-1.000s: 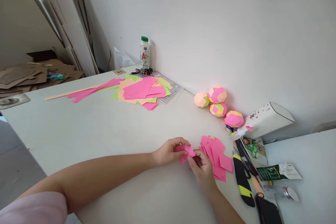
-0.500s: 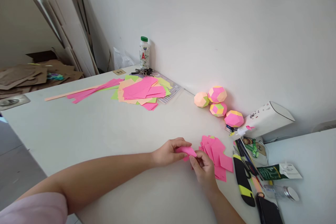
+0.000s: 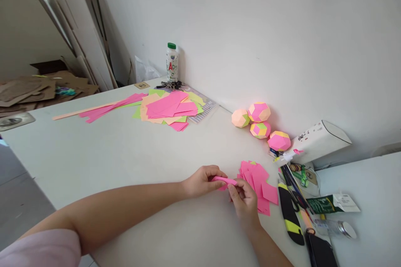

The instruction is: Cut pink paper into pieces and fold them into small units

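Note:
A pink piece of folded paper (image 3: 226, 180) is held between my two hands above the front of the white table. My left hand (image 3: 202, 180) grips its left end with thumb and fingers. At the other end, my right hand (image 3: 243, 200) pinches the paper between thumb and fingertips. Just right of my right hand lies a loose pile of pink paper pieces (image 3: 257, 183). Farther back is a heap of pink, peach and green paper sheets (image 3: 167, 106), with long paper strips (image 3: 106, 110) to its left.
Several faceted paper balls (image 3: 259, 112) rest by the wall. Right of the pink pile are a black and yellow cutter (image 3: 290, 217), a green tube (image 3: 326, 204), a clear jar (image 3: 336, 228) and a black phone (image 3: 321, 250). A white bottle (image 3: 172, 63) and keys (image 3: 171, 85) stand at the back.
The pink folded paper has tilted and now shows a narrower face. My right hand has shifted slightly rightward along it; my left hand has barely moved.

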`<move>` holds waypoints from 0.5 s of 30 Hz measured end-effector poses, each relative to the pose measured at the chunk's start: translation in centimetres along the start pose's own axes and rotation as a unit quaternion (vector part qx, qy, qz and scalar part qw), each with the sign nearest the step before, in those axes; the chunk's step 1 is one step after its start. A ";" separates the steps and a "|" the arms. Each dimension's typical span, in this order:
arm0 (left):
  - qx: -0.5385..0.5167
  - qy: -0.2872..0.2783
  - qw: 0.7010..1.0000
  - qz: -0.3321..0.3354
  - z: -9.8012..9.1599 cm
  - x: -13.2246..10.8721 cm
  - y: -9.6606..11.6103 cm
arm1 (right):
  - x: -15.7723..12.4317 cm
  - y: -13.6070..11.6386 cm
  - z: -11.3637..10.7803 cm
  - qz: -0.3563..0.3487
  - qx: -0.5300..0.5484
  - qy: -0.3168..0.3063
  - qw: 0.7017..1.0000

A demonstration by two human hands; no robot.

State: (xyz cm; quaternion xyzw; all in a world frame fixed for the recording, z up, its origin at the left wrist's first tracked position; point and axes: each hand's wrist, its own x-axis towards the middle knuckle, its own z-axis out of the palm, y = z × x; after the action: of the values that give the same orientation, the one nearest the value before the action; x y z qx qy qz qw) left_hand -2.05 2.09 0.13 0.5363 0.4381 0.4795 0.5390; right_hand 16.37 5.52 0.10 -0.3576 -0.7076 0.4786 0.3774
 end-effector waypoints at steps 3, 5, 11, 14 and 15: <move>0.007 -0.005 1.000 -0.003 0.0 0.0 0.1 | 0.1 -0.1 0.1 0.009 0.014 0.013 1.000; 0.013 -0.005 1.000 -0.003 0.0 -0.1 0.2 | 0.2 -0.1 0.2 0.025 0.027 0.020 0.999; 0.017 -0.007 1.000 -0.005 0.0 0.0 0.3 | 0.3 -0.2 0.1 0.038 0.030 0.006 0.999; 0.016 -0.007 1.000 -0.010 0.0 0.0 0.3 | 0.4 -0.3 0.0 0.024 0.021 -0.004 0.999; 0.016 -0.006 1.000 -0.012 0.0 0.0 0.3 | 0.5 -0.3 0.0 0.021 0.021 -0.005 1.000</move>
State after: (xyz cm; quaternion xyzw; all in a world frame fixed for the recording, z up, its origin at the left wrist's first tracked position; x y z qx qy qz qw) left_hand -2.07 2.08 0.41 0.5424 0.4488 0.4625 0.5390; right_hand 16.12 5.85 0.48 -0.3624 -0.6916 0.5028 0.3708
